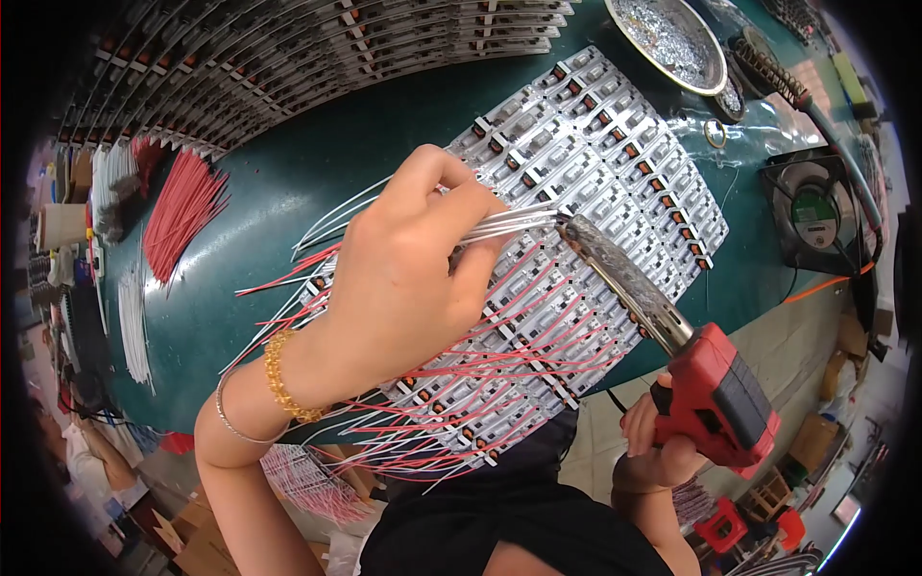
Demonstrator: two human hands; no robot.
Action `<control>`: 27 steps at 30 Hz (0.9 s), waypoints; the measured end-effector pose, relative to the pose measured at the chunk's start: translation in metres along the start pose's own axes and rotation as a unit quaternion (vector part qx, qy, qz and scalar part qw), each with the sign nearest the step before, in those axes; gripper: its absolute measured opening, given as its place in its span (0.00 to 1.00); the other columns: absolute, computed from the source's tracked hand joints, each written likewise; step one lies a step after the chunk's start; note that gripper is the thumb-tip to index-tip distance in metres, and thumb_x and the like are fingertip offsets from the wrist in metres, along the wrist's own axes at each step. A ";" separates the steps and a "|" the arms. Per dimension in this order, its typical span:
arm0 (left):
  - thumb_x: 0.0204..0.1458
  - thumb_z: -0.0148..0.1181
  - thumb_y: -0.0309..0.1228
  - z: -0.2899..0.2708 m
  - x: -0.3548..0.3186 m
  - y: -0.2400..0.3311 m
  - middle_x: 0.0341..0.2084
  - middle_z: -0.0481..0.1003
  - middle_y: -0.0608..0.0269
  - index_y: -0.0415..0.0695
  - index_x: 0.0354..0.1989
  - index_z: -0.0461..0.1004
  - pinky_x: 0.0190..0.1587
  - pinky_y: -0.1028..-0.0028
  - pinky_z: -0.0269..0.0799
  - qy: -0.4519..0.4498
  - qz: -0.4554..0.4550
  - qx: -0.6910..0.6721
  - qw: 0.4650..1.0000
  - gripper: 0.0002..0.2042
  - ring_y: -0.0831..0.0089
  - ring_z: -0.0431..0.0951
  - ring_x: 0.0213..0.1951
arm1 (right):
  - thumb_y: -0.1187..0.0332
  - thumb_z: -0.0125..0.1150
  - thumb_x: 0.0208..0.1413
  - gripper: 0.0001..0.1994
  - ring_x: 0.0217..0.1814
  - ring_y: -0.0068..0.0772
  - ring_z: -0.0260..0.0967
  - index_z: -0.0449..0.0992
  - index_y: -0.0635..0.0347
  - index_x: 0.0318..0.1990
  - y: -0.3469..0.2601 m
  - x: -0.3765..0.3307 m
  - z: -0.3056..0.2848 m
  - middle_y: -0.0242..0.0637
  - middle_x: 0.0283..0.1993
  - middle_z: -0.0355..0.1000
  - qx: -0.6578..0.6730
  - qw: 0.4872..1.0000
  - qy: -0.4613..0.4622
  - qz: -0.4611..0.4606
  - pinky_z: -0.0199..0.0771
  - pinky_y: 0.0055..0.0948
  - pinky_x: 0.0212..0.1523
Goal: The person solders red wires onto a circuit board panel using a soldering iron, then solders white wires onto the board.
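Observation:
My left hand is closed, pinching a small bundle of white wires between thumb and fingers above the middle of a panel of small circuit boards. In my right hand is a red and black soldering gun, gripped by its handle. Its tip meets, or nearly meets, the bundle's right end; the exact contact is too small to make out. Red wires trail across the panel's nearer rows, mixed with white ones. My left hand hides part of the panel and some wires.
Stacked panels line the far left of the green table. Loose red wires and white wires lie at left. A round metal dish of silvery scraps, a coiled-spring iron holder and a black fan are at right.

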State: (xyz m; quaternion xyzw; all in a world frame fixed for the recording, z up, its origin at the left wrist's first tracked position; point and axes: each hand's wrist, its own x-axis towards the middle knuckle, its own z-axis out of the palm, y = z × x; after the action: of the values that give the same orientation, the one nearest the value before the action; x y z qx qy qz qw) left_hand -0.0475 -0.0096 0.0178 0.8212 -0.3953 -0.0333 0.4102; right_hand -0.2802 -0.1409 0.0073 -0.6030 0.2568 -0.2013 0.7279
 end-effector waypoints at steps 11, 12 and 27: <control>0.40 0.58 0.15 -0.014 0.004 0.002 0.24 0.69 0.55 0.35 0.28 0.72 0.26 0.71 0.66 -0.112 0.051 0.066 0.990 0.06 0.60 0.72 0.25 | 0.42 0.57 0.49 0.40 0.08 0.20 0.55 0.58 0.79 0.51 0.003 -0.006 -0.006 0.26 0.09 0.58 0.001 0.999 0.015 -0.032 0.59 0.20 0.14; 0.40 0.58 0.15 -0.014 0.005 0.001 0.24 0.69 0.55 0.35 0.28 0.72 0.26 0.71 0.66 -0.112 0.051 0.067 0.990 0.06 0.60 0.72 0.25 | 0.42 0.57 0.49 0.40 0.08 0.20 0.55 0.58 0.79 0.51 0.002 -0.006 -0.005 0.26 0.09 0.58 0.001 0.999 0.015 -0.032 0.59 0.20 0.14; 0.41 0.58 0.25 0.008 -0.005 0.004 0.22 0.67 0.55 0.37 0.24 0.67 0.23 0.63 0.65 -0.055 0.000 0.078 0.995 0.06 0.56 0.71 0.22 | 0.43 0.59 0.48 0.36 0.10 0.21 0.57 0.62 0.74 0.47 0.005 -0.008 -0.011 0.27 0.11 0.59 0.022 0.999 -0.024 0.005 0.58 0.20 0.15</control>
State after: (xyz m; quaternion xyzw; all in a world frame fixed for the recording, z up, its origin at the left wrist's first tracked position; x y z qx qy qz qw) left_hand -0.0568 -0.0124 0.0143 0.8476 -0.4189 -0.0468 0.3223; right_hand -0.2934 -0.1438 0.0022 -0.5906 0.2377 -0.1890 0.7476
